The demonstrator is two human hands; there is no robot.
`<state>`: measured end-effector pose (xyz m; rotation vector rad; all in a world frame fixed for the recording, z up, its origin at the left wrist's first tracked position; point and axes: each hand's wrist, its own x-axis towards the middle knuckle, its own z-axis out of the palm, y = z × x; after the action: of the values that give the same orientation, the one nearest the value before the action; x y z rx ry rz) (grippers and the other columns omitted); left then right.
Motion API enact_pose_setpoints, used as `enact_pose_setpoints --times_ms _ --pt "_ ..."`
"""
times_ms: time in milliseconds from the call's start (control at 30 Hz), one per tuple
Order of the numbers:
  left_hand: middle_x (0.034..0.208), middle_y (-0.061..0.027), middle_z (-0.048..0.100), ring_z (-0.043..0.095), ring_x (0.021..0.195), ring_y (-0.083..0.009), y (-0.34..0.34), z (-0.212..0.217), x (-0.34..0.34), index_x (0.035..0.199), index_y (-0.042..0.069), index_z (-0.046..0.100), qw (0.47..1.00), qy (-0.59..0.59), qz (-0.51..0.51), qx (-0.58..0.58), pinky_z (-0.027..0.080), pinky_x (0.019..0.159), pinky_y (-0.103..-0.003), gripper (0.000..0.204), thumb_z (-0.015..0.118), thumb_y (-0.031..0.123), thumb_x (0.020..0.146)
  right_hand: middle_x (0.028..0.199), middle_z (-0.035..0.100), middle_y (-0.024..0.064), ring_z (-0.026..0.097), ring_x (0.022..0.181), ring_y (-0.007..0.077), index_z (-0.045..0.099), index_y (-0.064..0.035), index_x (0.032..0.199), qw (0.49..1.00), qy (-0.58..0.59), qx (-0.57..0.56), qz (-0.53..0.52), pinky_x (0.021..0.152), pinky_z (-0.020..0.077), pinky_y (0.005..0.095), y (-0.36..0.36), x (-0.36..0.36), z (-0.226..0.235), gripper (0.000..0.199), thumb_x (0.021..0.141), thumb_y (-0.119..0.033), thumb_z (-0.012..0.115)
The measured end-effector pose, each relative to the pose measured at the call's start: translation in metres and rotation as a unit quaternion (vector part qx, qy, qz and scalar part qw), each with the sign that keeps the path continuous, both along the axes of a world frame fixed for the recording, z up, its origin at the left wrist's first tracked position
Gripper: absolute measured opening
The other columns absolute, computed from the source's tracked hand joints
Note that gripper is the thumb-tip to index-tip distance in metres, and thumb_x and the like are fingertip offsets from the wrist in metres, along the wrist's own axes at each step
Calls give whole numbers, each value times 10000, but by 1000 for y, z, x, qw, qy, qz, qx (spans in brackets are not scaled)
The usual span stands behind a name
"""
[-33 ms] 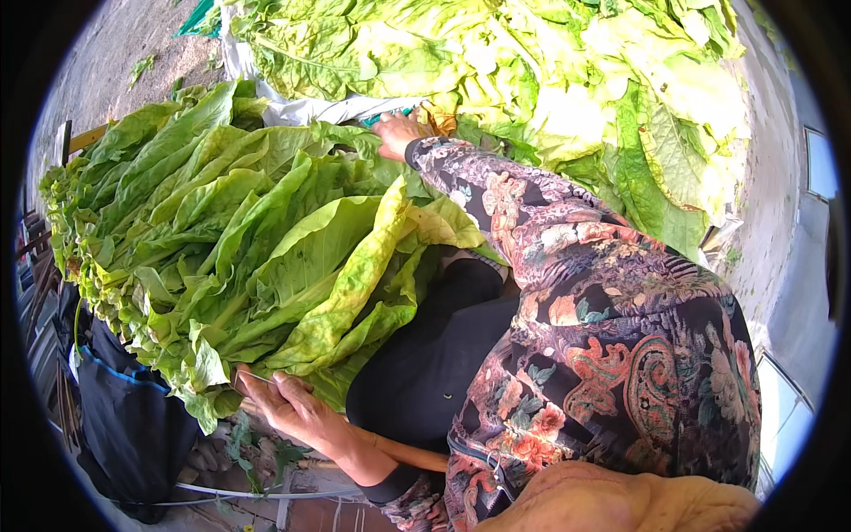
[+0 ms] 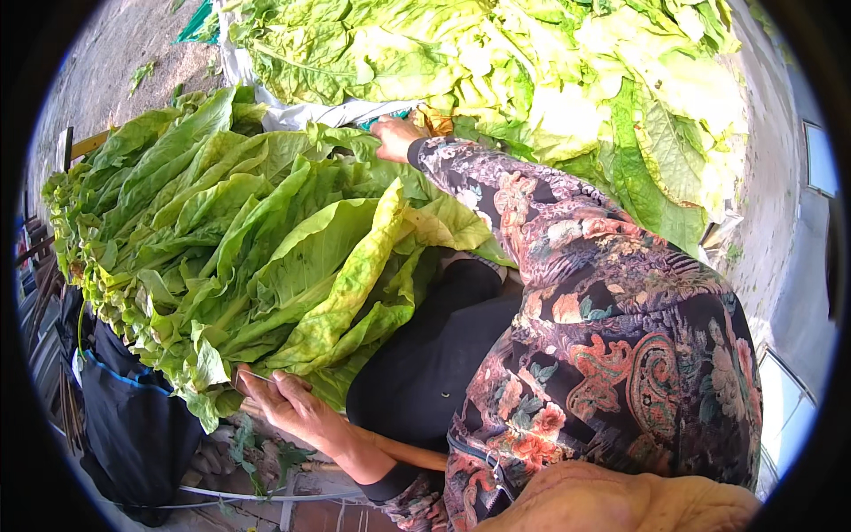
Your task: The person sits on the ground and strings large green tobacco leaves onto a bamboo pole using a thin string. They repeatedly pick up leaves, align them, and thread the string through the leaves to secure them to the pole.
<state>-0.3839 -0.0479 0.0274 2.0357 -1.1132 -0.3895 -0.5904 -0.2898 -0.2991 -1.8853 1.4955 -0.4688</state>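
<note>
Large green, partly yellowed leaves (image 2: 257, 257) lie layered in a thick row in front of me, stem ends to the left. My left hand (image 2: 297, 412) is at the near end of the row, beside the stem ends. Its thumb and forefinger are closed on a thin pale strand. A wooden pole (image 2: 403, 450) runs beneath that wrist. My right hand (image 2: 399, 139) reaches across to the far side of the row, by a browned leaf (image 2: 436, 121). Its fingers are bent together; what they hold, if anything, is hidden.
A big sunlit heap of yellow-green leaves (image 2: 496, 53) lies beyond, on white sheeting (image 2: 310, 115). At lower left hangs a black bag (image 2: 133, 426) with a blue edge. My dark-trousered leg (image 2: 425, 355) is against the row. A pale wall (image 2: 798, 239) stands at right.
Both hands keep their places and the leaves lie the same. Only a slight shift of the whole view shows.
</note>
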Motion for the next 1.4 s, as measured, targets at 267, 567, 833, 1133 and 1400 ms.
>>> enact_pose_setpoints --times_ms 267,567,833,1133,1400 --pt "718 10 426 358 597 -59 3 -31 43 1403 -55 296 992 78 -43 -87 321 524 -203 498 452 35 938 686 581 140 589 595 228 344 72 1347 970 232 -70 -16 519 475 386 54 -205 251 561 815 -44 480" --pt "674 33 369 324 546 -66 -16 -53 59 1397 -72 276 988 86 -68 -109 308 478 -221 522 455 -8 910 810 669 127 667 747 280 634 -58 1014 808 541 -196 -122 624 528 405 69 -404 265 267 783 -140 527" --pt "628 -8 463 411 511 -75 -15 -66 66 1353 -119 306 985 90 -61 -134 356 459 -236 512 495 -14 889 1098 585 135 566 1017 310 651 -89 991 836 409 -144 -336 835 465 439 104 -451 69 231 781 -145 574" --pt "657 -231 592 607 661 -409 86 53 -13 835 21 610 952 -276 -127 36 487 606 -469 122 553 128 850 1001 625 178 625 880 309 504 18 1185 937 -189 -243 166 815 499 369 76 -126 293 351 838 -13 459" --pt "748 -179 644 636 717 -343 -1 85 51 939 70 692 941 -322 -101 23 504 682 -402 187 597 185 827 910 643 150 619 839 319 573 -94 1119 845 -20 -214 490 760 492 395 100 165 316 337 786 -59 536"
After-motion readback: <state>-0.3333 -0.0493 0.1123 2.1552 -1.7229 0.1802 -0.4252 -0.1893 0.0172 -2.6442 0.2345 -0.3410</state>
